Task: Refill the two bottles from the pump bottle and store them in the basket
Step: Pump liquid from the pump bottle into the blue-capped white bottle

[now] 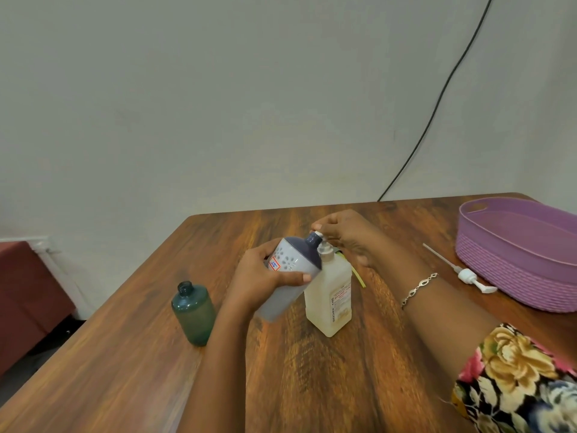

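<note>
Far L on the brown wooden bench (312, 385): a dark-green see-through plastic bottle (192, 314), upright, no cap, neck open, standing apart from the rest.

Next, your left hand (265, 282) wraps round the grey-white bottle w/ dark-blue shoulder and flower print (293, 260), thumb across its front. The btl is tilted, neck pointing up and R to the pump spout. Can't tell if its base touches the bench.

Just R of it, approx centre, the pale-yellow squarish pump bottle (329, 298) stands upright on the bench. Your right hand (343, 237) sits on its white pump head, fingers curled over and clasping it. There's a silver chain bracelet (420, 287) on that wrist.

Behind the pump btl, a thin yellow strip (359, 276) shows, partly hidden.

Further R, a loose white pump w/ long dip tube (462, 273) lies flat on the bench, just beside the purple oval ribbed basket (515, 260) at the R edge.
</note>
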`<control>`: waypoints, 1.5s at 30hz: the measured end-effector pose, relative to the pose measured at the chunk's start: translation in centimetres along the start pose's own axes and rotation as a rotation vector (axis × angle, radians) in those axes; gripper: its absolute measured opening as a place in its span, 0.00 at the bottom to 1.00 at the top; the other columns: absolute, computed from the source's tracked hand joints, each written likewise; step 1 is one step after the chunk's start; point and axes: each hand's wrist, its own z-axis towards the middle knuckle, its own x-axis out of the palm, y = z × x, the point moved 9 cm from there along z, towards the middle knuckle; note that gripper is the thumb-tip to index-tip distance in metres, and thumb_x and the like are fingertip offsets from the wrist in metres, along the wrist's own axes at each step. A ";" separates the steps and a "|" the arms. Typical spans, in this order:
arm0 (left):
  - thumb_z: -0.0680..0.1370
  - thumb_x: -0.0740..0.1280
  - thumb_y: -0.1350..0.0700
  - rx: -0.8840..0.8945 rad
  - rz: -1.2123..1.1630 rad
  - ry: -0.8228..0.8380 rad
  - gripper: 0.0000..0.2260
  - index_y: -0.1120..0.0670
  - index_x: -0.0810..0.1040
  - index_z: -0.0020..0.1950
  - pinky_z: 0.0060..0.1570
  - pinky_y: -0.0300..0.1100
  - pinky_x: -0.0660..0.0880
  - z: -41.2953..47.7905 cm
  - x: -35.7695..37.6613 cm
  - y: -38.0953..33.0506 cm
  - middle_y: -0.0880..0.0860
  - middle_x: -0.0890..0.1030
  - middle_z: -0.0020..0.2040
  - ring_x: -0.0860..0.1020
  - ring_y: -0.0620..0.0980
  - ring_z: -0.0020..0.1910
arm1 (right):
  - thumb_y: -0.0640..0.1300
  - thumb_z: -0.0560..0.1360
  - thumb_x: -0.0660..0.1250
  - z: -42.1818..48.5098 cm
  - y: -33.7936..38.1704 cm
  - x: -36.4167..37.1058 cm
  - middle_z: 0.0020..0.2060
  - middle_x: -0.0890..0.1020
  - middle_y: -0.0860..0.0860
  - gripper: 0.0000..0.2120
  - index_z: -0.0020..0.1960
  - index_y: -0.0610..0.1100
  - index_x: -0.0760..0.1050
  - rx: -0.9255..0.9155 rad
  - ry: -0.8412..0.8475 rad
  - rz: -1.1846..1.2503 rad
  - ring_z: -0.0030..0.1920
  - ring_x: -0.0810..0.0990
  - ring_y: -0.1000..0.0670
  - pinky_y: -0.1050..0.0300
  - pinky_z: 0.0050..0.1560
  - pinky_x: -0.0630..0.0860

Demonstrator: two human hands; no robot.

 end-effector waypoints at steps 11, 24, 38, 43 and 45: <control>0.64 0.77 0.55 0.019 0.051 -0.024 0.17 0.45 0.75 0.47 0.35 0.34 0.72 0.3 -0.2 -0.6 0.43 0.78 0.41 0.77 0.42 0.40 | 0.37 0.74 0.67 0.2 0.5 -0.7 0.47 0.80 0.43 0.01 0.44 0.41 0.77 -0.019 -0.055 -0.012 0.53 0.77 0.44 0.47 0.59 0.74; 0.65 0.77 0.56 -0.006 -0.020 0.001 0.18 0.49 0.76 0.51 0.29 0.27 0.71 -0.1 0.3 0.0 0.45 0.79 0.42 0.78 0.42 0.39 | 0.38 0.75 0.67 -0.2 -0.2 -0.5 0.46 0.80 0.44 0.01 0.45 0.40 0.77 0.002 -0.039 0.013 0.50 0.78 0.46 0.54 0.52 0.75; 0.65 0.77 0.58 -0.015 -0.043 0.006 0.15 0.45 0.76 0.45 0.31 0.32 0.74 -0.2 0.3 0.2 0.47 0.80 0.41 0.79 0.44 0.38 | 0.37 0.77 0.63 0.1 -0.4 0.2 0.49 0.80 0.42 0.04 0.44 0.42 0.76 0.015 -0.017 -0.044 0.51 0.78 0.46 0.54 0.52 0.75; 0.65 0.77 0.55 0.002 0.026 -0.009 0.15 0.46 0.75 0.46 0.32 0.34 0.71 0.2 -0.1 -0.6 0.45 0.78 0.41 0.77 0.43 0.39 | 0.36 0.76 0.64 0.1 0.3 -0.1 0.53 0.80 0.41 0.05 0.51 0.38 0.77 0.009 -0.036 0.022 0.50 0.78 0.47 0.60 0.45 0.75; 0.65 0.77 0.56 -0.022 -0.008 -0.004 0.14 0.47 0.76 0.44 0.31 0.33 0.71 0.1 0.0 -0.1 0.46 0.79 0.39 0.77 0.44 0.38 | 0.37 0.77 0.63 0.0 -0.1 0.3 0.53 0.80 0.41 0.08 0.54 0.37 0.77 -0.014 -0.033 0.019 0.53 0.78 0.45 0.55 0.52 0.76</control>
